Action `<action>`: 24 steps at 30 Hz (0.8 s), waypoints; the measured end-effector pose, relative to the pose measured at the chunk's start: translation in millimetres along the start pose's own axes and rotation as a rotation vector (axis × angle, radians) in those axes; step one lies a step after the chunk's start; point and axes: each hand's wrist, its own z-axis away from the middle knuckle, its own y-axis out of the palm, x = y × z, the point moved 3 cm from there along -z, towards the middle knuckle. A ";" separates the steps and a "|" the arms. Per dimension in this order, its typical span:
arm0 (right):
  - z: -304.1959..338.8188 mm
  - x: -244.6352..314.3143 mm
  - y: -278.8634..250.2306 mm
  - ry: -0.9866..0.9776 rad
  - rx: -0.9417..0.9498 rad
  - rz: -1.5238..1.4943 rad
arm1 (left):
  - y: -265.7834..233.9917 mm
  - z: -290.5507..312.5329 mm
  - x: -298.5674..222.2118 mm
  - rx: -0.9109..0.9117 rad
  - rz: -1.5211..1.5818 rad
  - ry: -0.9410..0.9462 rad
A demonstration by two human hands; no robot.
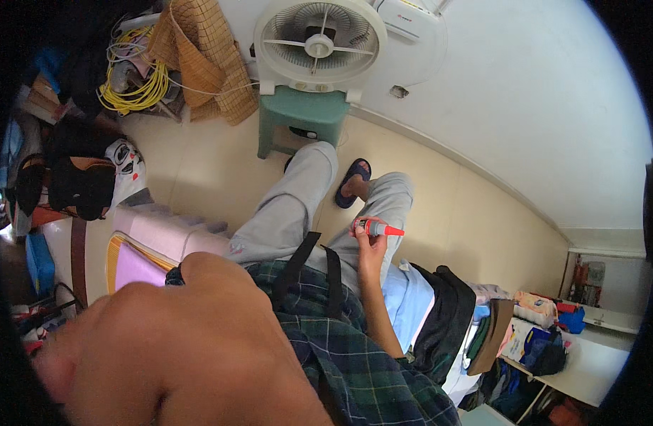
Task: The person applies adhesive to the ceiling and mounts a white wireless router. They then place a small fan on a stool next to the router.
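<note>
My right hand (371, 254) is closed around a small glue bottle (373, 227) with a grey collar and a pointed red cap. It holds the bottle lying sideways above my right thigh, the cap pointing right. My left hand (191, 348) looms very large and blurred at the lower left, close to the camera. Its knuckles show, but its fingertips are hidden, so I cannot tell what it touches. Beneath the hands are my grey trousers (284, 206) and a dark green plaid garment (362, 362) with black straps.
Ahead, a white fan (319, 46) stands on a green stool (302, 113). Yellow cable (138, 99) and a woven mat (202, 60) lie far left, bags (74, 181) nearer. Folded clothes (404, 295) are right of me, before a cluttered white shelf (589, 362).
</note>
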 end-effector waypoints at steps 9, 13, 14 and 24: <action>-1.7 -5.4 -0.5 0.017 0.040 0.029 | 9.2 2.8 -4.9 0.018 -0.054 0.026; 0.6 -0.9 7.7 0.010 0.047 0.006 | 9.4 7.2 -4.7 0.001 -0.079 0.019; 1.3 -3.5 9.4 0.016 0.059 0.005 | 9.4 8.5 -5.6 -0.007 -0.085 0.020; 0.8 17.8 -6.2 -0.056 -0.044 0.069 | -58.7 63.5 4.4 -0.257 -0.227 0.095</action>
